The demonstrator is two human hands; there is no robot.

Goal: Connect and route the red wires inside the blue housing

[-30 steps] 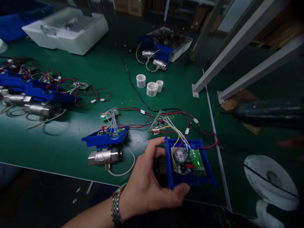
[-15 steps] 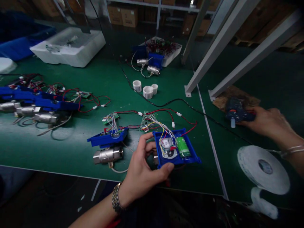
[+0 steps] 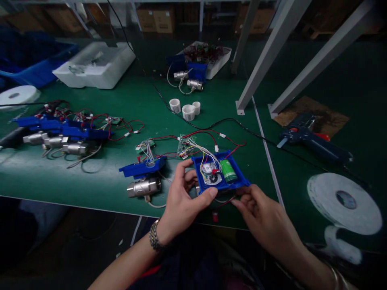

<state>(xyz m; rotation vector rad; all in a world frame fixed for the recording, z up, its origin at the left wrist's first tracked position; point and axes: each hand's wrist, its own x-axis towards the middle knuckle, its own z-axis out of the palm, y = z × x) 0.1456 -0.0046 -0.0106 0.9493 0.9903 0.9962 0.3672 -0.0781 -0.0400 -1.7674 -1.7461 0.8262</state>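
My left hand (image 3: 189, 201) grips the left side of a blue plastic housing (image 3: 242, 179), thumb on its near edge. Inside the open housing sit a green battery (image 3: 229, 171) and a small motor-like mechanism (image 3: 208, 169) with coloured wires. Those wires lead to a circuit board (image 3: 185, 147) lying behind. At the near right corner my right hand (image 3: 256, 205) pinches a thin dark red wire (image 3: 225, 200) that runs along below the housing. Just below lies a small red piece (image 3: 215, 216). To the left rests another blue housing (image 3: 142, 169) with a metal valve (image 3: 144, 188).
A glue gun (image 3: 317, 145) lies at right by a brown board (image 3: 335, 117). Nearer is a tape roll (image 3: 363, 209). Several valve units (image 3: 60, 129) lie left, and white rings (image 3: 188, 112) stand behind. A black cable (image 3: 223, 120) crosses the table; grey posts (image 3: 266, 60) rise at right.
My right hand has let go of the glue gun, leaving it on the table, and come left to the housing's near corner. My left hand still holds the housing.
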